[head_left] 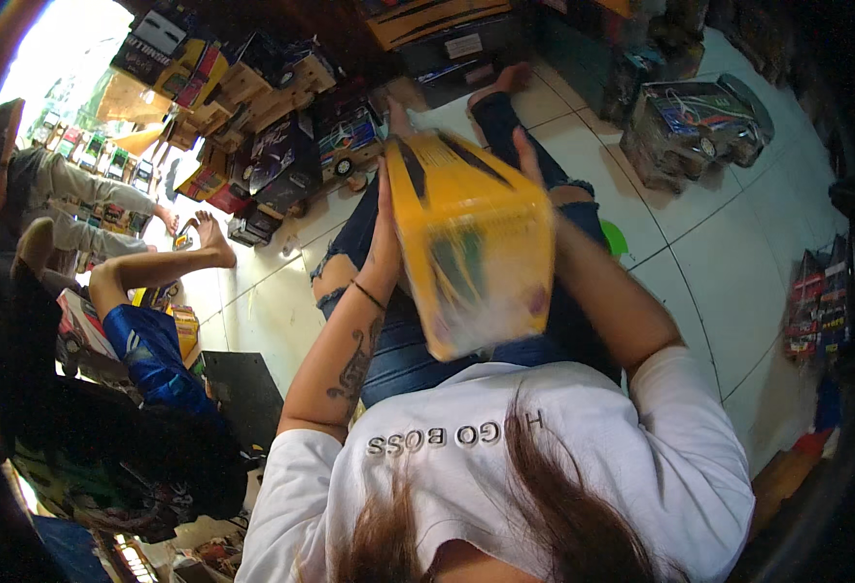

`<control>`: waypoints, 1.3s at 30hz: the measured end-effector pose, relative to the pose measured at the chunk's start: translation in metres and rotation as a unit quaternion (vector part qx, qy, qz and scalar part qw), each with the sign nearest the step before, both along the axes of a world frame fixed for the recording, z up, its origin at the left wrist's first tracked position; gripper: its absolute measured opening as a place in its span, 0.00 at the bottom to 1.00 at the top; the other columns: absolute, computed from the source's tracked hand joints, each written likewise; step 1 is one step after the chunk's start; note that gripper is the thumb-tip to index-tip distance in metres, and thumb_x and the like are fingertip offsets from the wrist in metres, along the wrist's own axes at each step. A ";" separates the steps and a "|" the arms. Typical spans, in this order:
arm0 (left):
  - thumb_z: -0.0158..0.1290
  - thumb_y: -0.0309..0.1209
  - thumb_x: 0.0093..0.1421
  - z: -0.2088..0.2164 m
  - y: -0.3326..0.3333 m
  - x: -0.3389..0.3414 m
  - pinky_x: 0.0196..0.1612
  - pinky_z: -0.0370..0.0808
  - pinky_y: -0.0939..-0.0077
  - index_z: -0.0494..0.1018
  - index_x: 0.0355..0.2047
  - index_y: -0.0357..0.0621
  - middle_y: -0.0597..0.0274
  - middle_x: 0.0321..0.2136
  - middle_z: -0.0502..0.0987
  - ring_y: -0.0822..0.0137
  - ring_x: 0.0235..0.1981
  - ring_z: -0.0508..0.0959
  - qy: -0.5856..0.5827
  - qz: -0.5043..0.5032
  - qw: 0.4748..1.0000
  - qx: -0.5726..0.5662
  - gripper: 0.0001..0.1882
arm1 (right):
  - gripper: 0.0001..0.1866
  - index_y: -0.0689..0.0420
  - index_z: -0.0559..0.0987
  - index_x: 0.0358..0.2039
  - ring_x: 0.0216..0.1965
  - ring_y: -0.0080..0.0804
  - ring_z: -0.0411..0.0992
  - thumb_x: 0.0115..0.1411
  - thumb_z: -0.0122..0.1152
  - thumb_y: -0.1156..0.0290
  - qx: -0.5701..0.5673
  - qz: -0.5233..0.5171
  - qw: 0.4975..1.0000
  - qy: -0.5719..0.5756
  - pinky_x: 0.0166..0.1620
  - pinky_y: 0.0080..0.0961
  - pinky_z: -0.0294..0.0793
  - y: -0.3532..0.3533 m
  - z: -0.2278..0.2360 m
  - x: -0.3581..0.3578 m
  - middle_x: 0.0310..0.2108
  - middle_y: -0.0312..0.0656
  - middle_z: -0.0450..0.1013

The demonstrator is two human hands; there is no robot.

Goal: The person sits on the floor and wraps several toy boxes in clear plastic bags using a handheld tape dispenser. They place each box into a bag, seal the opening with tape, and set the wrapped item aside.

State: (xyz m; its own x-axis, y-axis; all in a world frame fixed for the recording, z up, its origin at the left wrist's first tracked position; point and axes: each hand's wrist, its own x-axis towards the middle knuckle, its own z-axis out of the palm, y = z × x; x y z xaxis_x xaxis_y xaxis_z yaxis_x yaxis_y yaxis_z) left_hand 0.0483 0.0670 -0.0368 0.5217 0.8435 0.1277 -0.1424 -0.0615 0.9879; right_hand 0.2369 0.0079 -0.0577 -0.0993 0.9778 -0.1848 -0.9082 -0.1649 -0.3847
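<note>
A yellow box [476,206] with dark stripes and a clear, shiny front is raised over my lap, slightly blurred. My left hand [384,231] presses flat along its left side, a thin dark band on the wrist. On the opposite side my right hand [530,170] holds it, mostly hidden behind the box with some fingers showing above the edge. What lies inside the box is too blurred to make out. My legs in ripped blue jeans [398,364] are under it.
On the tiled floor [709,233] at the right stands a plastic-wrapped toy vehicle package [695,131]. A green round thing [614,238] shows beside my right leg. Boxes and wooden toy trucks [262,92] are stacked at the far left. Another person in blue shorts [160,355] sits to my left.
</note>
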 end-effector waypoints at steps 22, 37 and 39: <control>0.43 0.52 0.61 0.076 -0.057 -0.177 0.60 0.54 0.44 0.60 0.58 0.32 0.32 0.53 0.65 0.37 0.52 0.69 -0.205 -0.525 0.821 0.090 0.36 | 0.34 0.54 0.50 0.66 0.66 0.44 0.48 0.65 0.42 0.50 0.474 0.013 0.540 -0.696 0.65 0.34 0.47 -0.025 0.009 -0.067 0.67 0.48 0.43; 0.34 0.56 0.64 -0.041 0.045 -0.088 0.66 0.49 0.67 0.43 0.66 0.45 0.55 0.65 0.49 0.62 0.65 0.52 0.006 -0.186 0.953 -0.240 0.39 | 0.37 0.63 0.47 0.65 0.68 0.45 0.42 0.66 0.37 0.48 -0.066 -0.261 0.772 -0.575 0.67 0.35 0.40 -0.010 -0.075 -0.047 0.67 0.55 0.41; 0.34 0.56 0.64 -0.038 0.031 -0.082 0.65 0.53 0.65 0.44 0.66 0.47 0.55 0.65 0.52 0.61 0.63 0.57 -0.091 -0.224 0.908 -0.343 0.38 | 0.39 0.55 0.44 0.67 0.69 0.38 0.37 0.64 0.35 0.42 -0.060 -0.157 0.924 -0.343 0.67 0.30 0.36 -0.056 -0.052 -0.095 0.69 0.43 0.38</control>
